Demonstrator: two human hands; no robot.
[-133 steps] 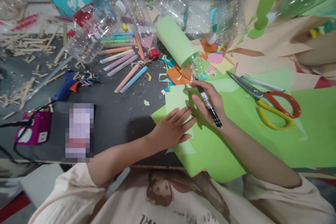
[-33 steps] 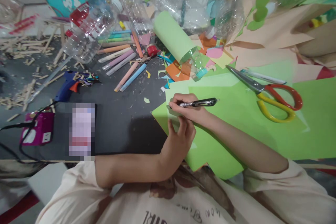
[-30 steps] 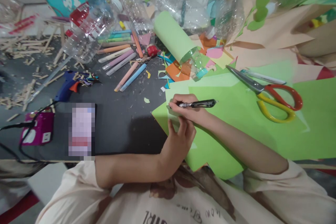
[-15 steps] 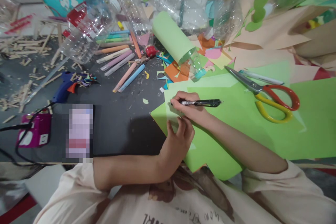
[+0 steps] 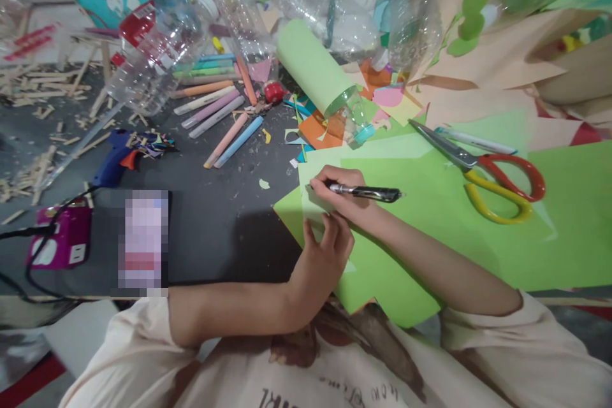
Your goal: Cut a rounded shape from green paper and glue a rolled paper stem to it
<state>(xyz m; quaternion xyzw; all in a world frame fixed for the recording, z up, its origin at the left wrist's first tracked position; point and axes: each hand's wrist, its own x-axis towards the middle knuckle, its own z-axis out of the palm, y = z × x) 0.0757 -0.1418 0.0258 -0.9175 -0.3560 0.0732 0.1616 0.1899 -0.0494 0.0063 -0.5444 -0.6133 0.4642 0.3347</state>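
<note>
My right hand (image 5: 345, 191) is closed around a black pen (image 5: 370, 192). The pen's tip meets a pale green sheet of paper (image 5: 325, 156) near its left edge. Just below, my left hand (image 5: 327, 242) rests on the same sheet with its fingers apart, pressing it down. Brighter green paper (image 5: 411, 255) lies underneath and spreads to the right. Scissors (image 5: 471, 166) with one red and one yellow handle lie half open on the paper, right of my right hand.
A bottle wrapped in green paper (image 5: 318, 70) lies beyond my hands among paper scraps. Several markers (image 5: 215, 108), a blue glue gun (image 5: 115, 156), a phone (image 5: 143, 239) and a magenta box (image 5: 62, 236) are on the left. Clear plastic bottles (image 5: 344, 6) crowd the back.
The pen's rear end has dipped slightly and shifted a little left in my right hand. My left hand stays in place on the paper.
</note>
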